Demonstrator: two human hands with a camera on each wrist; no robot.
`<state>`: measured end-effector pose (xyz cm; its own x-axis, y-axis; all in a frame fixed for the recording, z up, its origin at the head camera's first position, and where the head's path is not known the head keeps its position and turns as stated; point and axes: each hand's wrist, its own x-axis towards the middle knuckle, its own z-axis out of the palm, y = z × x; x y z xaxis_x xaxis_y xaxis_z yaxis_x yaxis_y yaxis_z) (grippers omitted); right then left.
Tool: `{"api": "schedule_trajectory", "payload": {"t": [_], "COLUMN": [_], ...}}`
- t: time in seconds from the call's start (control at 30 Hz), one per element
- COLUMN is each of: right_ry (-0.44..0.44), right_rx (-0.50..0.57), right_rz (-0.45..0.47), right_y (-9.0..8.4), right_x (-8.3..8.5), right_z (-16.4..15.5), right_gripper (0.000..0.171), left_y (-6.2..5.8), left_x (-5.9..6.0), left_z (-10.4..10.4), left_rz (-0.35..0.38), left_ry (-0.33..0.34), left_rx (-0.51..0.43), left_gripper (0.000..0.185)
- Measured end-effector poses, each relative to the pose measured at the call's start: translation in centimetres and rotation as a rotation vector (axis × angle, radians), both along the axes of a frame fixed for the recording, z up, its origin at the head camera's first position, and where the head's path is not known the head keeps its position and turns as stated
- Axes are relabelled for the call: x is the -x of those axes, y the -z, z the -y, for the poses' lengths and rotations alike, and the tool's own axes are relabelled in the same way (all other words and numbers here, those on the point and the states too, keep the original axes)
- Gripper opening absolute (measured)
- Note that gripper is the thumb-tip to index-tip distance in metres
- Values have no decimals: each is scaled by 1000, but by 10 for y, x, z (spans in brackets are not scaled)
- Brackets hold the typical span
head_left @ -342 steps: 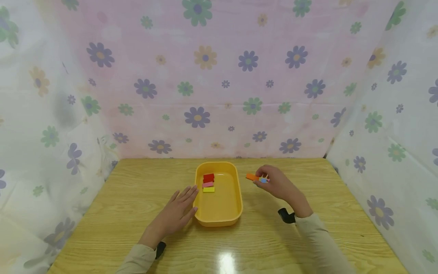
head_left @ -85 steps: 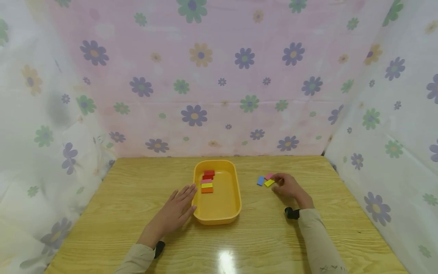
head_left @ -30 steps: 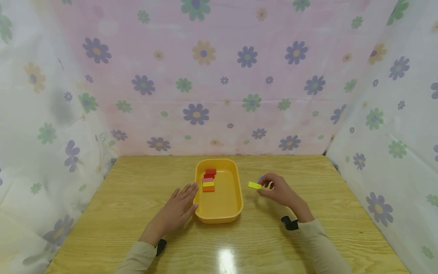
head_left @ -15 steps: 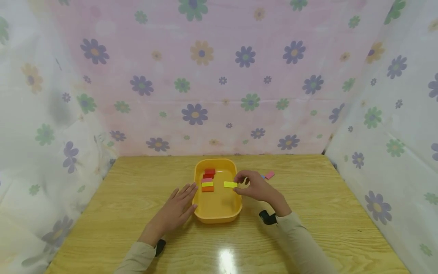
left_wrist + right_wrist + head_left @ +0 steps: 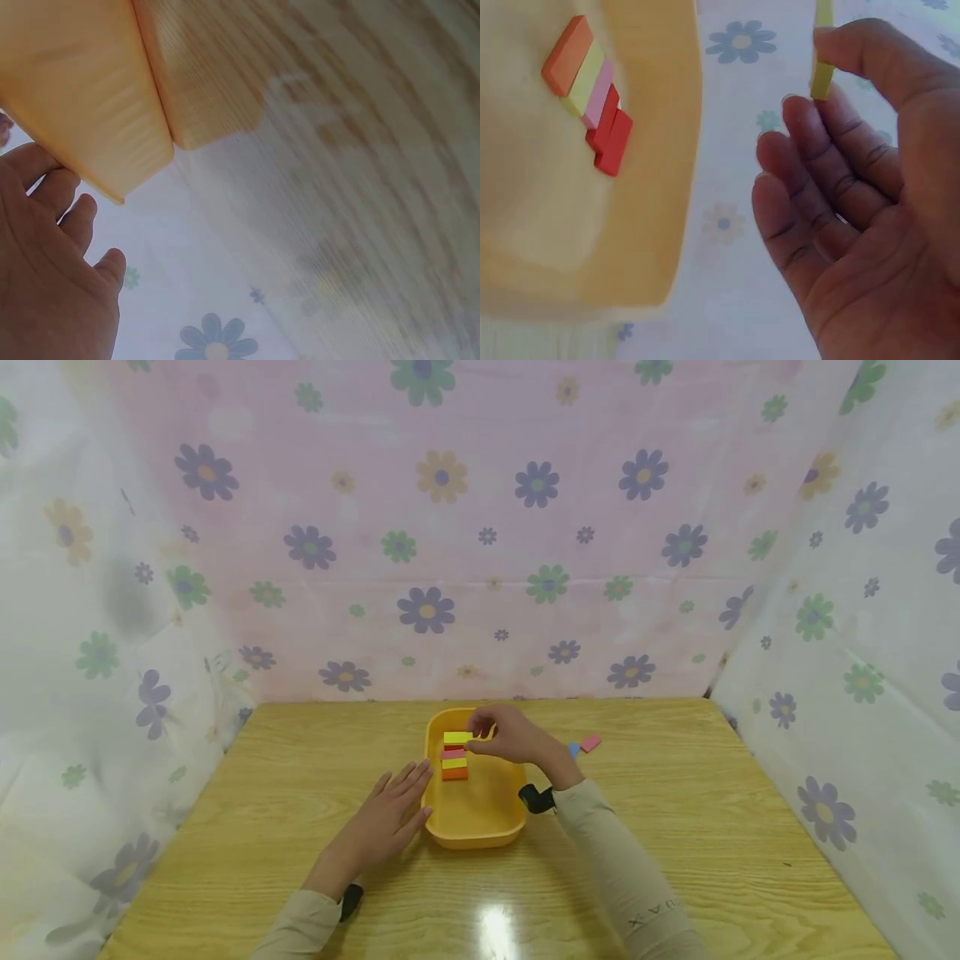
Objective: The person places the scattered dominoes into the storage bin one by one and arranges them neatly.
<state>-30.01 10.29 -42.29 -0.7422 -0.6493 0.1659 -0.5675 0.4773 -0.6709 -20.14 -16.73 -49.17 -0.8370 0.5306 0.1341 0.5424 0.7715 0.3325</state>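
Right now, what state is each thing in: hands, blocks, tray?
Right hand: pinches the yellow block, held above the tray.
Left hand: flat on the table, fingers against the tray's side.
Tray: upright, holding a row of blocks.
Pink block: lying loose on the table.

We see our left hand [image 5: 45,270] at the lower left, fingers straight, its fingertips touching the outer wall of the smooth yellow-orange plastic tray [image 5: 82,90]. The tray sits on the light grained wooden table [image 5: 337,150]; white flowered cloth [image 5: 217,315] lies past the table's edge.
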Motion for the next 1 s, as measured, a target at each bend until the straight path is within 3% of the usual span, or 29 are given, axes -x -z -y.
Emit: {"api": "schedule_trajectory", "payload": {"t": [0.23,0.43,0.67,1.0], "right_ry": [12,51,69,142], "right_rx": [-227,-394,-469,-497], "right_rz": [147,187,222,210], "right_y": [15,29,43,46], "right_x": [13,16,13,4], "right_z": [21,37,41,40], "right_gripper": [15,13,16,22], "left_y": [-1,-1,0,0], "left_x": [-1,-1,-1,-1], "left_z": [-1,-1,0,0], "left_rz": [-11,-1,4,-26], "left_ry": [2,2,5,7], "left_rx": [-3,-12,-13,-20], "left_gripper": [63,64,64,63]}}
